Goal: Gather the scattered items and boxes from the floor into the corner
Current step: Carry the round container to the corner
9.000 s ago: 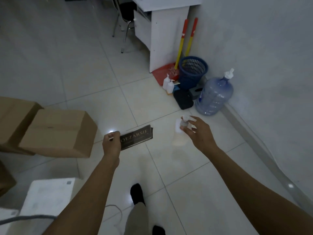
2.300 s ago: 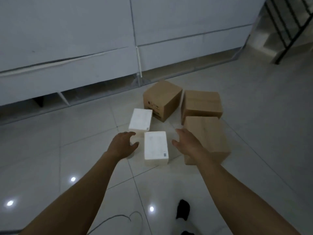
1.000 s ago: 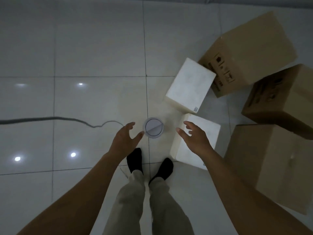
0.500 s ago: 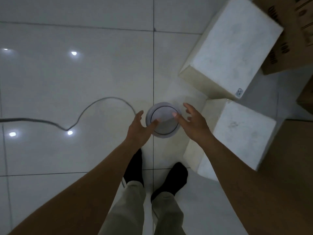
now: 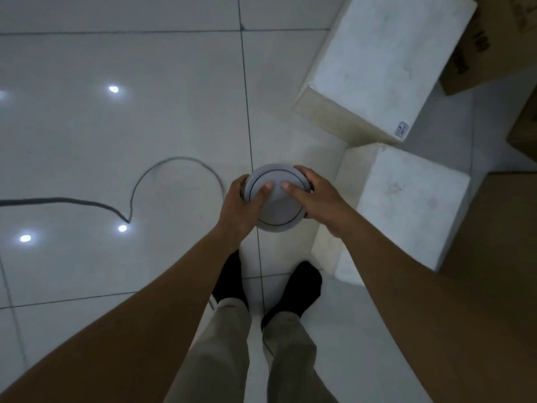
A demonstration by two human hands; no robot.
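Both grip white round device (image 5: 276,205) | left hand (image 5: 239,207) | right hand (image 5: 316,199)

disc (image 5: 276,210) between hands | boxes (image 5: 406,205) right | cable (image 5: 87,202) left

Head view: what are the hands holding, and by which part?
The round white disc, by its rim: left hand on the left edge, right hand on the right, thumbs on top.

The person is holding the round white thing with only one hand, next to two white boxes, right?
Not one hand: both. The head view shows the left hand and the right hand gripping the round white thing from either side, beside the nearer white box and the farther white box.
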